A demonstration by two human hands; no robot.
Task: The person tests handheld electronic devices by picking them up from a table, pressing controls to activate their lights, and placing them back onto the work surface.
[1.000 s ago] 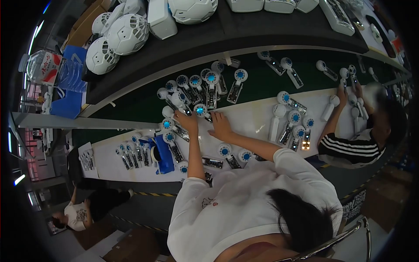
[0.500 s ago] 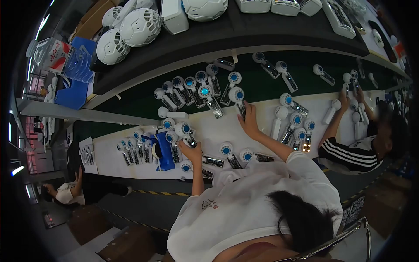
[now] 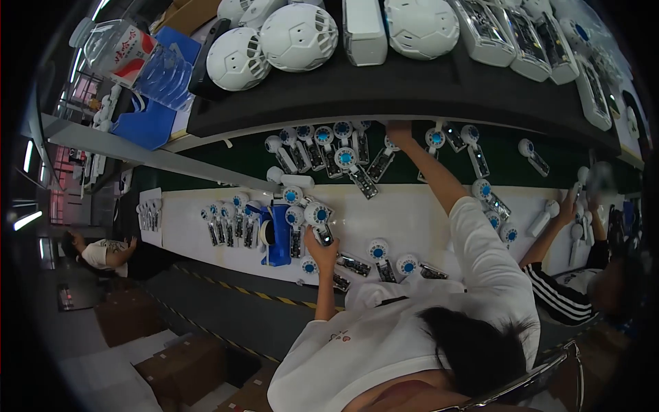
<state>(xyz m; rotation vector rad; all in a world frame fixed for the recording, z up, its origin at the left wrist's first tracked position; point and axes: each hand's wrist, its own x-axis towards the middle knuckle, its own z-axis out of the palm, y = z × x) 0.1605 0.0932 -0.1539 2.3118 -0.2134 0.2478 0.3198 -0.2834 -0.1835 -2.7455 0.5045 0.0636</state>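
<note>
My left hand (image 3: 321, 253) is closed around the handle of a white round-headed device (image 3: 317, 214) with a blue centre and an open handle showing a circuit board. It holds this above the white work surface (image 3: 357, 220). Stretched far forward, my right hand (image 3: 399, 130) is at the shelf's lower edge, its fingers hidden. Close to it are a similar device (image 3: 380, 165) and another (image 3: 435, 139). Several more stand in a row on the green mat left of it, one device (image 3: 346, 158) lying nearer me. Below my left hand, a device (image 3: 378, 250) lies by my body.
A black shelf (image 3: 412, 93) overhangs the bench, bearing white ball-shaped housings (image 3: 299, 38). A blue tape dispenser (image 3: 279, 237) stands left of my left hand. At the upper left is a large plastic bottle (image 3: 137, 58). A co-worker's striped sleeve (image 3: 559, 295) is at right.
My right hand has moved forward from a device it was holding at mid-bench to under the shelf edge. My left hand still grips its device. The whole view has shifted.
</note>
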